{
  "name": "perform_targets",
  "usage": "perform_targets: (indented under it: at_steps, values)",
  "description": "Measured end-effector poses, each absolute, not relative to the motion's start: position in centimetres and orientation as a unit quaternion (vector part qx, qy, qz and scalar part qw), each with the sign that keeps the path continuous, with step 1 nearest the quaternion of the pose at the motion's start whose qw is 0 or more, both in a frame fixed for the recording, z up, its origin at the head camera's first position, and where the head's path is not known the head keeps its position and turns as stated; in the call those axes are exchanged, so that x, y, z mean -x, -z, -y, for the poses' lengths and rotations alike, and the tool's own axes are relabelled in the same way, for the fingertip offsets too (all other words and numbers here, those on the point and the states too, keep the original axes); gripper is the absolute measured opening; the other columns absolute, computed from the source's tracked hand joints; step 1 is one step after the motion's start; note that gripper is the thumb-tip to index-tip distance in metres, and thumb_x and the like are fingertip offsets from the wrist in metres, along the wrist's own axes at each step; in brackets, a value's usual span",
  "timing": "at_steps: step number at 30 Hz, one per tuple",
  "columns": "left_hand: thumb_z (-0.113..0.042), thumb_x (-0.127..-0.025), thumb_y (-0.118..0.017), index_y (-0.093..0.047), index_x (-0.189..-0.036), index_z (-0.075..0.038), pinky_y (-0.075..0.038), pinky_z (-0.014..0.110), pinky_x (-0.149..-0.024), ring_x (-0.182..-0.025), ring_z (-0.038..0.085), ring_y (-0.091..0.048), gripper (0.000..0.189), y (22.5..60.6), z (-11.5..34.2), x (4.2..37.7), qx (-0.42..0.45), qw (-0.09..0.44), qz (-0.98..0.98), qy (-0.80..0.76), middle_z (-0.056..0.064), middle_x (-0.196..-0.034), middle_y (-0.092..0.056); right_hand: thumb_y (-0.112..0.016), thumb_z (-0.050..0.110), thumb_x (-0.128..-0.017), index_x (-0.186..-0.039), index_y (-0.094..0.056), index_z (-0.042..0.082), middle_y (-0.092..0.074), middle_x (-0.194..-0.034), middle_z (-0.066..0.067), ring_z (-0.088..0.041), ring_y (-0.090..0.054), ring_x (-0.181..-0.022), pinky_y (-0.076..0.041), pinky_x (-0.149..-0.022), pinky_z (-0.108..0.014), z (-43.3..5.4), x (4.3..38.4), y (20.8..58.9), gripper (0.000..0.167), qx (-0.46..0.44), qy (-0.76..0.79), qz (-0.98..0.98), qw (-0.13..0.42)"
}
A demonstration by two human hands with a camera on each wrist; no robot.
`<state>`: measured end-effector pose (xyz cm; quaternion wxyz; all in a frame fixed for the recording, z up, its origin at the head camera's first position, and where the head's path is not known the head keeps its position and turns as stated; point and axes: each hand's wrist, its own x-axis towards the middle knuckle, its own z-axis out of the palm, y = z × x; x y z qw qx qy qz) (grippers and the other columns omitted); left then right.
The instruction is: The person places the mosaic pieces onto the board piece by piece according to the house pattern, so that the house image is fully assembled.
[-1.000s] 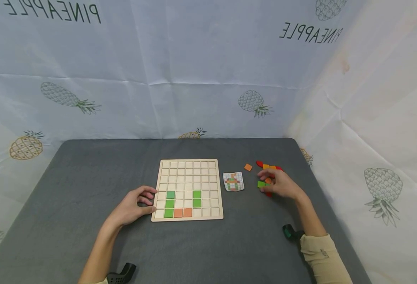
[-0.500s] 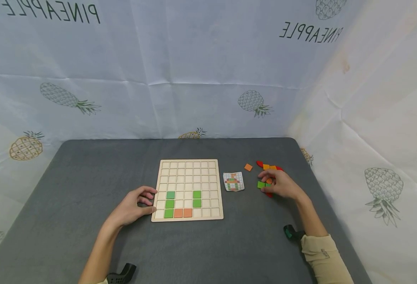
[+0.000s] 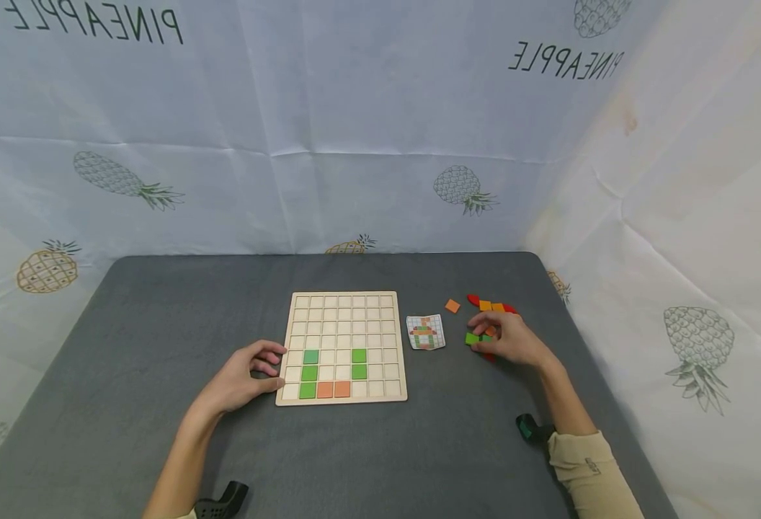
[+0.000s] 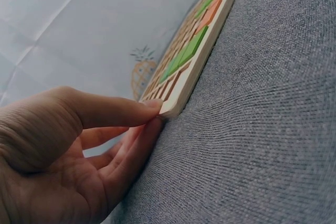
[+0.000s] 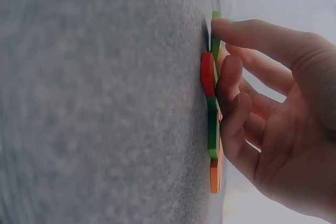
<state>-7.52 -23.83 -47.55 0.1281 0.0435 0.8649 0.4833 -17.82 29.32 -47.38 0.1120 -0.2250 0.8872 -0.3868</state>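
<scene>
A wooden grid board [image 3: 354, 403] lies flat in the middle of the table. Green tiles [image 3: 309, 373] form a short column at its left, two more green tiles [image 3: 359, 371] sit further right, and two orange tiles [image 3: 333, 390] fill the front row between. My left hand [image 3: 247, 371] holds the board's left edge; the left wrist view shows the thumb on its corner and fingers below. At the right, my right hand [image 3: 513, 339] pinches a bright green square tile [image 3: 472, 338] at the pile's near left. Fingers hide part of the pile, including a red piece [image 5: 208, 74].
A small pattern card [image 3: 425, 332] lies between the board and the pile. One orange tile [image 3: 452, 306] sits alone behind it. Yellow-orange squares [image 3: 491, 306] and a red rounded piece [image 3: 473, 299] are behind my right hand. A pineapple-print curtain [image 3: 354, 180] hangs along the table's far edge.
My right hand has shifted slightly left, and the bright green tile has slid left with it. My left hand and the board stay where they were.
</scene>
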Motion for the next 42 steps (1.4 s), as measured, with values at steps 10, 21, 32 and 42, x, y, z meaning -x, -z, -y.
perform_targets:
  at_steps: [10,21,32,42]
  values:
    - [-0.006,-0.090,-0.087,-0.060,-0.140,0.005,-0.053,0.025,-0.079,-0.098,0.019,-0.064,0.058,47.4,23.8,7.5,-0.047,0.129,-0.866,-0.480,0.019,-0.121,-0.063,-0.087,0.010,-0.092,-0.126,-0.073,0.002,-0.076,-0.108,-0.013,-0.013,-0.058,-0.070,-0.048,-0.064,-0.024,-27.8,17.2,46.5,0.037,0.215,0.388,-0.889,0.112]
    - [-0.006,-0.092,-0.085,-0.059,-0.141,0.004,-0.054,0.026,-0.079,-0.097,0.016,-0.064,0.056,47.6,24.2,7.3,-0.063,0.129,-0.858,-0.492,0.020,-0.122,-0.063,-0.089,0.014,-0.091,-0.129,-0.072,0.007,-0.075,-0.111,-0.008,-0.007,-0.059,-0.066,-0.051,-0.062,-0.025,-23.4,15.1,45.0,0.042,0.237,0.384,-0.887,0.099]
    - [-0.006,-0.092,-0.085,-0.059,-0.141,0.005,-0.054,0.026,-0.078,-0.097,0.016,-0.064,0.056,47.6,24.1,7.4,-0.063,0.127,-0.860,-0.491,0.021,-0.122,-0.063,-0.088,0.017,-0.092,-0.128,-0.073,0.009,-0.077,-0.114,-0.006,-0.003,-0.059,-0.067,-0.052,-0.063,-0.024,-18.2,14.0,44.3,0.040,0.290,0.395,-0.866,0.102]
    - [-0.006,-0.092,-0.085,-0.059,-0.141,0.004,-0.054,0.026,-0.079,-0.097,0.017,-0.064,0.056,47.7,24.2,7.4,-0.064,0.128,-0.857,-0.495,0.020,-0.122,-0.063,-0.089,0.019,-0.092,-0.126,-0.074,0.013,-0.077,-0.112,0.000,0.002,-0.057,-0.067,-0.050,-0.064,-0.022,-14.2,13.3,44.4,0.038,0.340,0.379,-0.853,0.112]
